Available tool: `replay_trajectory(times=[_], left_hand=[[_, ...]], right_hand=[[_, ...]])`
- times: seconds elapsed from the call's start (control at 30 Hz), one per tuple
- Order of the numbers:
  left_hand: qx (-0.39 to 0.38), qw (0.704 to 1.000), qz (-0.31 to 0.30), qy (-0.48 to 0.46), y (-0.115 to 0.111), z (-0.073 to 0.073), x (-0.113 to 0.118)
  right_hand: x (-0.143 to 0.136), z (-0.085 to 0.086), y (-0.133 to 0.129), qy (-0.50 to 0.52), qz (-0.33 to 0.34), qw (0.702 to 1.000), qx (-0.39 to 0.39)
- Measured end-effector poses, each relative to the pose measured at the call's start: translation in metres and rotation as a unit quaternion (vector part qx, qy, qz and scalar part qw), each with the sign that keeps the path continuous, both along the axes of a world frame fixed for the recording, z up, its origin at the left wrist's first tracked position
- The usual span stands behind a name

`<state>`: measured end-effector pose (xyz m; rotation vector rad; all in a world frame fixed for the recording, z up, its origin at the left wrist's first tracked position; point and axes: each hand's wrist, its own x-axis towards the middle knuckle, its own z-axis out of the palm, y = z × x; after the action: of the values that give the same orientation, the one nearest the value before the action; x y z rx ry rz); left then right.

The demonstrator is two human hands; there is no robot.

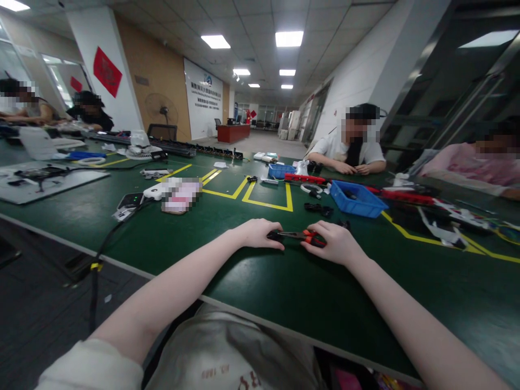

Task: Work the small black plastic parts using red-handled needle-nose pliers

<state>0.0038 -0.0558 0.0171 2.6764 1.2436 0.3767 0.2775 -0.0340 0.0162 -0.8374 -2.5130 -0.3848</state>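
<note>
My left hand [262,234] is closed on a small black part [275,236], its thumb and fingers pinching the sides. What kind of part it is, I cannot make out. In my right hand [331,242] are needle-nose pliers [311,237] with red and black handles. The plier jaws point left and reach the black part, between my two hands. Both hands are just above the green table [260,276]. Beyond my right hand lie bundled black cables [319,209].
A blue bin [357,200] stands right of centre, with a smaller blue bin [280,171] farther back. Yellow tape [268,205] marks the table. A phone [181,196] and a black cable [106,238] lie at left. A person [351,146] sits across the table.
</note>
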Motion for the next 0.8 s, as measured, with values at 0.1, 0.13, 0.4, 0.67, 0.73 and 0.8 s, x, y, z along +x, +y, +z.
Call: replay_trajectory(times=[0.1, 0.13, 0.4, 0.67, 0.73, 0.8], left_hand=[[0.003, 1.0, 0.003, -0.001, -0.0003, -0.0009, -0.0001], [0.004, 1.0, 0.004, -0.002, -0.0001, -0.0013, -0.0003], [0.017, 1.0, 0.005, -0.004, 0.0009, -0.0041, -0.002], [0.011, 1.0, 0.009, -0.013, -0.0003, -0.0015, -0.0036], [0.01, 1.0, 0.013, -0.016, -0.0005, -0.0013, -0.0038], [0.009, 1.0, 0.017, -0.019, -0.0006, -0.0012, -0.0038]], right_hand=[[0.0038, -0.0009, 0.0027, 0.005, -0.003, 1.0, -0.002], [0.0052, -0.0014, 0.0037, 0.008, -0.006, 1.0, -0.002], [0.0097, -0.0017, 0.0065, 0.027, -0.027, 0.999, -0.012], [0.0067, -0.0027, 0.0062, 0.013, -0.024, 0.999, -0.038], [0.0058, -0.0031, 0.0061, 0.007, -0.023, 0.999, -0.038], [0.0046, -0.0034, 0.006, 0.003, -0.026, 0.999, -0.034]])
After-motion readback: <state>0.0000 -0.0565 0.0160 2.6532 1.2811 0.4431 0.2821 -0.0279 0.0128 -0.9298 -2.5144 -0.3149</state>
